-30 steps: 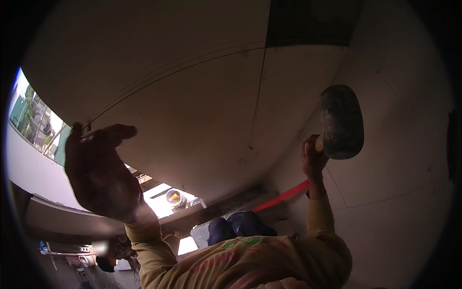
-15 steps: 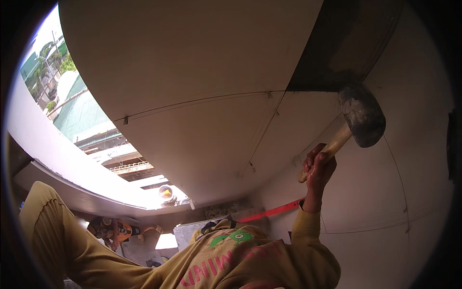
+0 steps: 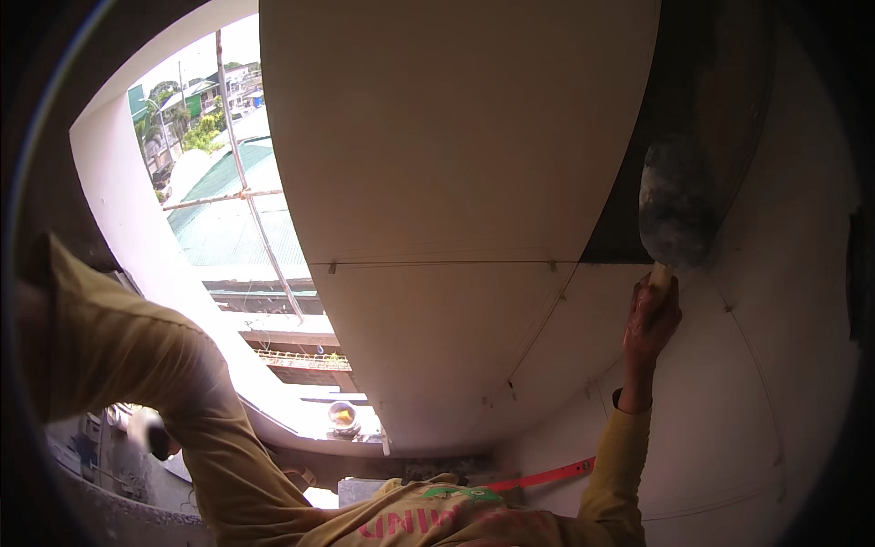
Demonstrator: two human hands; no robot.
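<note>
The right hand (image 3: 651, 319), at three o'clock, has its grip wrapped round a mallet (image 3: 674, 205), whose head sits nearer two o'clock. At nine o'clock, the left hand (image 3: 33, 351) is too dark to tell its grip.

Building site, interior: large pale panels (image 3: 437, 164), joints (image 3: 437, 263) showing; dark-headed mallet (image 3: 673, 205); red straightedge (image 3: 547, 475); poles (image 3: 234, 137) crossing window opening (image 3: 128, 196).
</note>
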